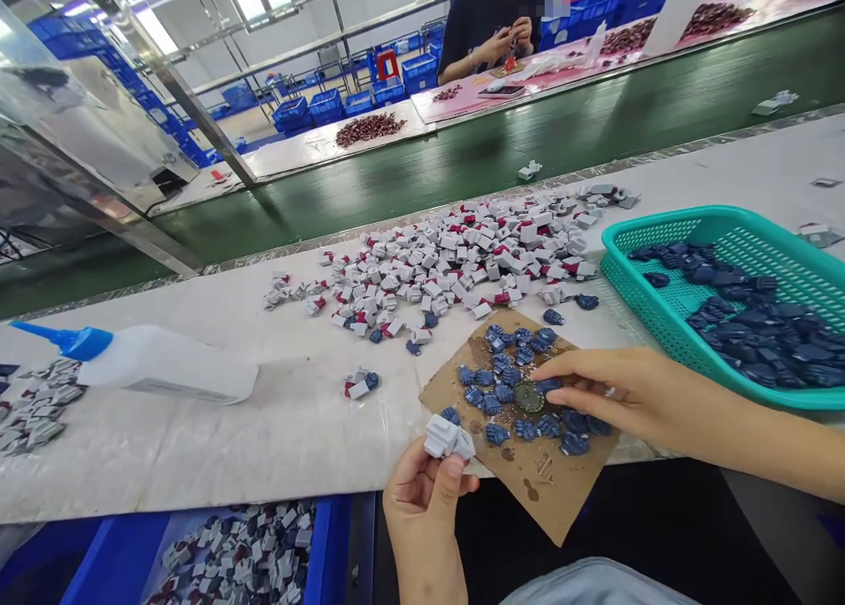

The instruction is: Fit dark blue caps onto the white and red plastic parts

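Observation:
My left hand is at the bottom centre, with its fingers closed on a grey-white plastic part that has a small blue piece at its edge. My right hand reaches in from the right, its fingertips apart just above a piece of brown cardboard. Several dark blue plastic parts lie on the cardboard, and a round green disc sits among them, right beside my right index finger and thumb. Nothing shows held in my right hand.
A large scatter of white and red parts covers the white bench. To the right stands a teal plastic basket of blue parts. A white glue bottle with a blue nozzle lies left. A blue bin sits below the front edge. A co-worker works beyond a green conveyor belt.

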Available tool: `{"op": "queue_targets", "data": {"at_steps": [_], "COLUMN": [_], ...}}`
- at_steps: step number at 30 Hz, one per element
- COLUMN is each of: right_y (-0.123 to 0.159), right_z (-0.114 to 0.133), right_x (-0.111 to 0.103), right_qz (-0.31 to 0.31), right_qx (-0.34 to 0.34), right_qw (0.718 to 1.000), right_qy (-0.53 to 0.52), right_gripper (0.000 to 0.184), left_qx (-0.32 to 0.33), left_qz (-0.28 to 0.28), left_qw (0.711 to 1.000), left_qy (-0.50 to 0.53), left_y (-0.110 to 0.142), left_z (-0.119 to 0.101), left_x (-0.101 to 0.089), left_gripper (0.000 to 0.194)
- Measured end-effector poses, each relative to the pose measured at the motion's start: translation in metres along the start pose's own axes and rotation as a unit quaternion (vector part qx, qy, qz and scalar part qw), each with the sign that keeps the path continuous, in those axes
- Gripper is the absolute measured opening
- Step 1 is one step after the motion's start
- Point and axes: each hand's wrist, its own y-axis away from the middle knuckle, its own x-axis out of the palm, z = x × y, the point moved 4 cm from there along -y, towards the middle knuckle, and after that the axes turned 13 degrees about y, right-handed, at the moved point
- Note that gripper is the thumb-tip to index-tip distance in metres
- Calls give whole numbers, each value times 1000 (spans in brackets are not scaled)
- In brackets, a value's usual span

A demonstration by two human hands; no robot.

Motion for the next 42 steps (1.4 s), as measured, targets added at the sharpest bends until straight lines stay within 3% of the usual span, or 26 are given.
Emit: {"op": "queue_targets", "data": {"at_steps": [3,6,12,17,20,23,26,28,36,39,42], "right_y": [-1,-4,-16,-22,-21,-15,-6,-1,0,-1,-1], "right_z": [2,7,24,23,25,35,49,57,61,62,60], "right_x": [3,8,13,18,14,2,-4,-3,1,4,7], "right_qz": [-57,-45,38,76,79,61,43,45,47,84,82], "right_qx": [-101,-153,-153,-152,-142,-81,-1,17,4,-11,-13], "right_qw": [984,966,956,956,972,995,983,969,969,957,951], "right_qy": [139,203,246,238,173,2,-180,-241,-243,-278,-298], "right_gripper": [39,40,24,24,24,24,27,28,28,25,25], "left_qx": [-1,8,17,8,-4,-35,-63,-71,-76,-68,-53], "left_qz": [5,22,54,55,56,64,65,71,110,110,104], "left_qw": [1000,1000,998,998,998,997,996,995,991,992,993], "left_qy": [-7,-20,-37,-34,-27,-15,-1,9,3,12,20], "left_y": [1,3,3,3,4,6,9,11,15,15,15], "left_z": [3,6,11,11,12,14,16,17,18,19,20], "left_x": [0,0,-3,-3,0,6,11,14,19,20,21], "left_gripper": [36,34,30,29,30,31,34,34,28,26,25]}}
